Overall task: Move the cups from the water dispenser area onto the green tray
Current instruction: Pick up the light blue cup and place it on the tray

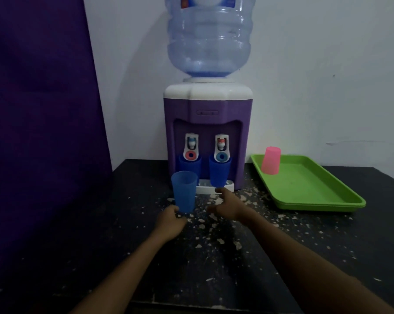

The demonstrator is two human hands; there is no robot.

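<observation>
My left hand (171,220) grips the base of an upright light-blue cup (184,190), held in front of the purple water dispenser (206,132). Two darker blue cups stand under the taps: one on the left (189,165), one on the right (219,171). My right hand (227,203) is open with fingers spread, its fingertips just below the right cup and not touching it. A green tray (314,193) lies to the right of the dispenser. A pink cup (270,160) stands upside down on the tray's far left corner.
A large clear-blue water bottle (208,39) sits on top of the dispenser. The black table (236,268) is speckled with white paint flecks. A purple curtain (39,109) hangs at the left, and a white wall is behind.
</observation>
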